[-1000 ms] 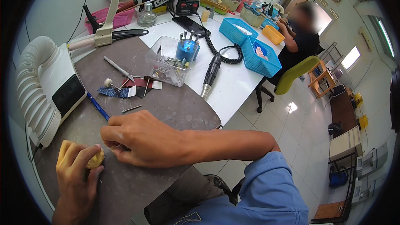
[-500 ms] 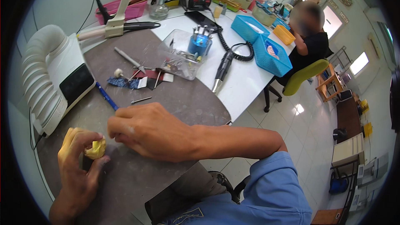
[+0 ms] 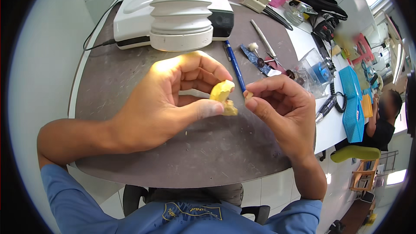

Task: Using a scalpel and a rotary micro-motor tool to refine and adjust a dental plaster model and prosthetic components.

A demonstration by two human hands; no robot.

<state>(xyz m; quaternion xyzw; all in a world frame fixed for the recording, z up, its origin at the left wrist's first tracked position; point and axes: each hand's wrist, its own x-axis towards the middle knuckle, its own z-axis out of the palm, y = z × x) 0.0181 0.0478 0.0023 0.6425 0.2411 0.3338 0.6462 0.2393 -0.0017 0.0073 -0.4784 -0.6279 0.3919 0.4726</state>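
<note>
My left hand [image 3: 158, 104] is closed around a small yellow piece that looks like a dental plaster model [image 3: 222, 90], gripping it between thumb and fingertips above the bench. Just right of it, my right hand [image 3: 288, 110] pinches a tiny cream-coloured piece, tooth-like in shape [image 3: 248, 95], between thumb and index finger. A narrow gap separates the two pieces. Beyond the hands lies a blue pen [image 3: 235, 67], its near end close to the right fingertips. Fingers cover part of the yellow model.
A white ribbed hose [image 3: 181, 13] stands over the far side of the brown bench top [image 3: 186, 164]. Polishing bits on a blue strip [image 3: 251, 56], a clear box [image 3: 308, 67], a corded handpiece [image 3: 326, 108] and blue baskets [image 3: 354, 108] lie rightward. A person [image 3: 379, 121] sits beyond.
The view has swung left, bringing both hands nearer the middle. My right hand has turned, and the tiny cream piece in its pinch now shows.
</note>
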